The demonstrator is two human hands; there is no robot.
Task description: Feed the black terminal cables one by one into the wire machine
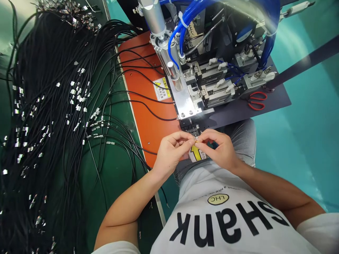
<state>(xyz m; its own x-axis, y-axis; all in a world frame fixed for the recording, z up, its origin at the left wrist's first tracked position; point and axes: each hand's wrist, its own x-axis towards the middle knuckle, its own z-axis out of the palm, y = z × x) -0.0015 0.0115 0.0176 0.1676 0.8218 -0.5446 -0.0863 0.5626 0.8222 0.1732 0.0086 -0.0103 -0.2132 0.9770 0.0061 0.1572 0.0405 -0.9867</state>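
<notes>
Both hands meet fingertip to fingertip in front of the metal press fixture (182, 95). My left hand (169, 153) is closed in a pinch at the end of a black cable, which runs in behind it from the left. Thumb and forefinger of my right hand (221, 150) pinch the thin wires (196, 140) at that cable's tip. The wires look whitish and yellow, but the fingers cover most of them. Just beyond the fingertips is a small dark block (189, 127) of the fixture. A label with a yellow arrow (196, 152) lies below the hands.
A large bundle of black cables (53, 116) with shiny metal ends covers the green table (113, 165) at left. Several cables cross the orange plate (140, 116) into the fixture. Blue air hoses (193, 14) arch above. Red-handled scissors (257, 100) rest at the right on the dark plate.
</notes>
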